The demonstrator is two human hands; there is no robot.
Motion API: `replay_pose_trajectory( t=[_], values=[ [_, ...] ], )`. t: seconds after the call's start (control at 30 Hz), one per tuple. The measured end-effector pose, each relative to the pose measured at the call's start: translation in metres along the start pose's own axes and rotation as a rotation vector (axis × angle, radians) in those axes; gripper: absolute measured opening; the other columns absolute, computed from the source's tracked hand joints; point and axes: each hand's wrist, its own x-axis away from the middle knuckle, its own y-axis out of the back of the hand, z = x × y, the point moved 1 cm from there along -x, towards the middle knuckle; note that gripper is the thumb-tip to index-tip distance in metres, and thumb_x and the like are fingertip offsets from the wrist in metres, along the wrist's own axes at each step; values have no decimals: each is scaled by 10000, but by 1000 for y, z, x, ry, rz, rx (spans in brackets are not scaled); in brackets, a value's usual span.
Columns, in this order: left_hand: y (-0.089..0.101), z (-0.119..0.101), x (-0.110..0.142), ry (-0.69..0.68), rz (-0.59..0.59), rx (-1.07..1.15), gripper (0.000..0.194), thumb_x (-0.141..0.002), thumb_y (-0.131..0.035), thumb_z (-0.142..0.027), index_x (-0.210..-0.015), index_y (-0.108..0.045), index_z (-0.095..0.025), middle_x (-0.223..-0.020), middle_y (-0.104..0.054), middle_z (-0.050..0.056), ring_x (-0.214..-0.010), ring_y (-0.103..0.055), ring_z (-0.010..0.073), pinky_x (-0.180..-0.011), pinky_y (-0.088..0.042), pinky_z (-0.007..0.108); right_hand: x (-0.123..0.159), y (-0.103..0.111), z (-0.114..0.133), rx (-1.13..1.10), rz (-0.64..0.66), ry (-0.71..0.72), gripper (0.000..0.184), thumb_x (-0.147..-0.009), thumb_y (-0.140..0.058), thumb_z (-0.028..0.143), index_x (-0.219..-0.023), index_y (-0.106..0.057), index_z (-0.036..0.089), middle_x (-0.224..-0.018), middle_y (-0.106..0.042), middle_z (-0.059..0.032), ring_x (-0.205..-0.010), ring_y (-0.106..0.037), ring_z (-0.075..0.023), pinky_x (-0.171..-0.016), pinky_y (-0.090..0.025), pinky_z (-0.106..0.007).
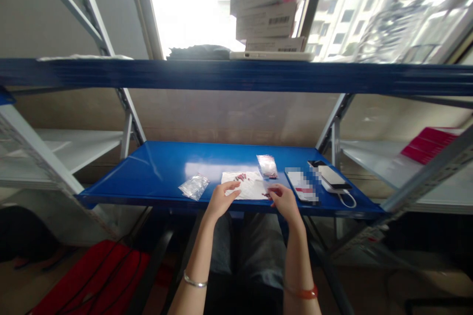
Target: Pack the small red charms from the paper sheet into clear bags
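A white sheet, perhaps paper or cloth, lies near the front edge of the blue table. Small dark red pieces are gathered on its far part, too small to name. My left hand rests over the sheet's left edge, thumb and fingers apart, holding nothing. At the sheet's right edge, my right hand has its fingers bent together beside a few more dark red bits; what is between the fingertips is too small to make out. A clear plastic bag lies left of my left hand.
Beyond the sheet lies a stack of small clear packets. To the right are a phone-like slab and a white device with a cable. A blue shelf beam crosses above the table, with boxes on top.
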Motion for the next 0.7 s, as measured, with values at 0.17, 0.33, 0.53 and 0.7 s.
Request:
replay_pose_trajectory(
  t=[0.17,0.33,0.53,0.7],
  values=[
    [5,16,-1,19,-77,-213,298,-757,-588,-203,-1042,-670,-173,-1124,-661,84,-1087,-584,223,-984,-405,361,-22,7,-25,179,-289,26,189,-680,-495,212,-808,-615,143,-733,-667,-82,-637,-633,-205,-607,-484,-308],
    [2,32,-2,38,-73,-415,375,-751,-553,-113,-1112,-638,-173,-1203,-617,88,-1155,-540,212,-1022,-362,343,-47,-1,-33,355,-369,31,286,-717,-461,184,-957,-611,141,-852,-667,-94,-729,-619,-213,-676,-447,-301],
    [-5,42,-1,107,-2,-569,443,-775,-463,-47,-1149,-608,-235,-1310,-538,57,-1270,-424,184,-1076,-243,397,-69,-10,-30,454,-389,19,369,-756,-443,145,-1100,-575,148,-914,-663,-85,-833,-598,-207,-666,-404,-264],
    [-4,42,-1,133,40,-649,418,-807,-428,-72,-1143,-607,-246,-1349,-496,58,-1305,-373,195,-1076,-201,451,-75,-13,-25,537,-404,-5,388,-799,-444,160,-1174,-544,164,-992,-658,-95,-875,-600,-216,-662,-388,-262]
  ],
)
